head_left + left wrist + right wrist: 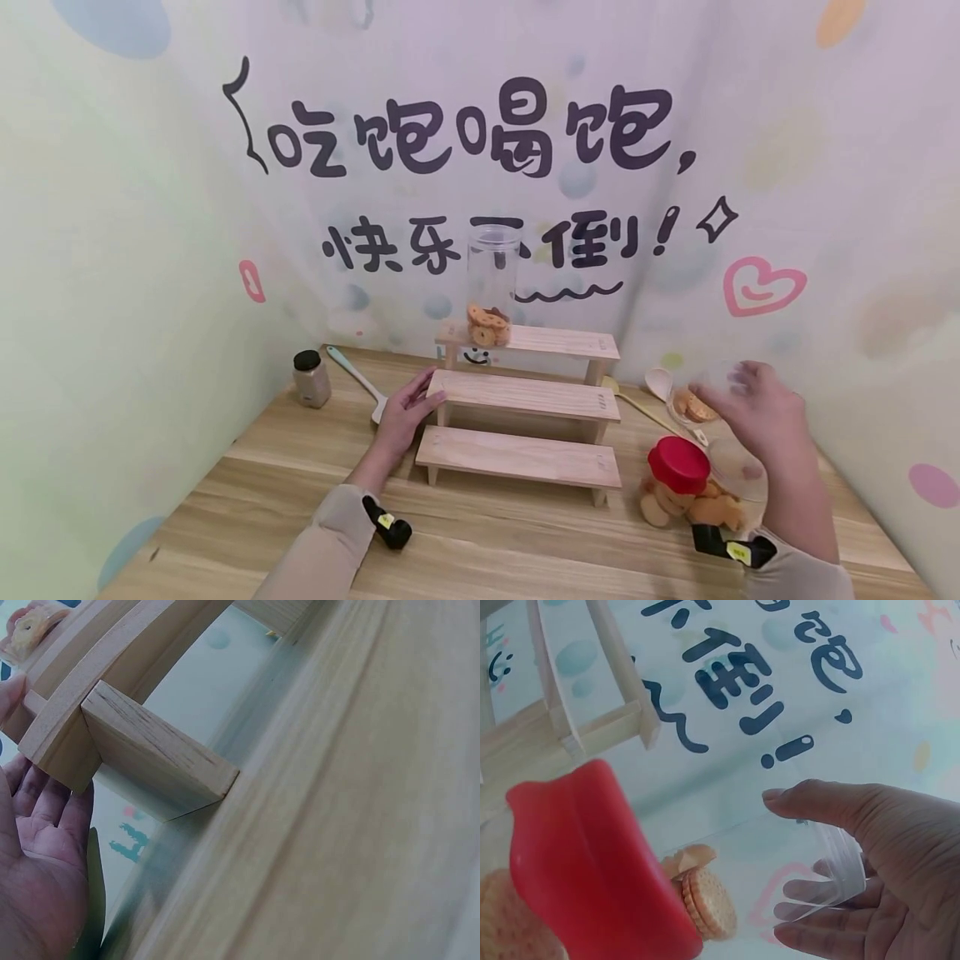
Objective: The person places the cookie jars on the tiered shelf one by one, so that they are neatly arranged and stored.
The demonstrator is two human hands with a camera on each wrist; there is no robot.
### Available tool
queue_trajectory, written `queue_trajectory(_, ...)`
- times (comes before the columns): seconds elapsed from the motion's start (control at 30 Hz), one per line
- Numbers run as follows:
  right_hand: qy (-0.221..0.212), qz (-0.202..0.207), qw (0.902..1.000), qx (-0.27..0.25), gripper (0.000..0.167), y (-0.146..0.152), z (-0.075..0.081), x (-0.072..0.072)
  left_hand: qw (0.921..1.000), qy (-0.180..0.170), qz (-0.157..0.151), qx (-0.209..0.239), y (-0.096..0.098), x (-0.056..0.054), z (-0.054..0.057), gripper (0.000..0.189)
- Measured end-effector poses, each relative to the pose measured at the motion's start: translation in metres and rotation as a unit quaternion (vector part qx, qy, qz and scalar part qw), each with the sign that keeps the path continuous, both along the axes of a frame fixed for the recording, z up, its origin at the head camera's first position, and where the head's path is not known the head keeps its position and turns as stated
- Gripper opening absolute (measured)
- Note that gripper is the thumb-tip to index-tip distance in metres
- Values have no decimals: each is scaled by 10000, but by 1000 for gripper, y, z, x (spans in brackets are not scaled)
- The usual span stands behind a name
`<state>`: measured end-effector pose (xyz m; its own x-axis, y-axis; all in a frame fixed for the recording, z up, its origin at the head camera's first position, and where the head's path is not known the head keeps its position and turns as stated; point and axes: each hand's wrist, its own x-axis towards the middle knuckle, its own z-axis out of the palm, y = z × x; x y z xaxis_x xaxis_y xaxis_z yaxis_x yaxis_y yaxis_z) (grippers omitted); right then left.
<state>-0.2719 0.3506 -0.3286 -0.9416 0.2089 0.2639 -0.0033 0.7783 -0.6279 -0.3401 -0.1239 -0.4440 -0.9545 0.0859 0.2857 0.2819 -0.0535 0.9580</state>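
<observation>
My left hand (401,421) grips the left end of the middle plank of a three-step wooden stand (517,454). In the left wrist view its fingers (49,799) lie under the plank's end. My right hand (776,421), blurred, is at the mouth of a clear jar (840,862) with round biscuits (696,407) at its bottom. The right wrist view has the thumb on the near side and the fingers behind the clear wall. A second clear jar (492,279), with biscuits low inside, stands upright on the top step, toward the left.
Below the right hand, a red scalloped cover (678,464) sits over tan, bread-like pieces (716,510). A yellow-handled utensil (648,410) and a pale spoon (658,382) lie right of the stand. Left are a black-lidded jar (311,379) and a mint-handled utensil (352,372).
</observation>
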Motion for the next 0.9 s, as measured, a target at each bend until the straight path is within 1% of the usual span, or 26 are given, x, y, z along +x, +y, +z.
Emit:
queue_trajectory(0.2, 280, -210, 9991, -240, 100, -8, 9, 6, 10000, 6, 8, 15, 1, 0, 0, 62)
queue_trajectory(0.43, 603, -407, 9972, -194, 96, -11, 15, 9, 10000, -15, 27, 26, 1, -1, -1, 62)
queue_trajectory(0.7, 622, -468, 9965, -297, 96, -14, 17, 12, 10000, -40, 48, 20, 1, 0, 0, 63)
queue_trajectory(0.9, 744, -464, 9954, -377, 95, -16, 20, 13, 10000, -7, 75, -38, 1, 1, 1, 61)
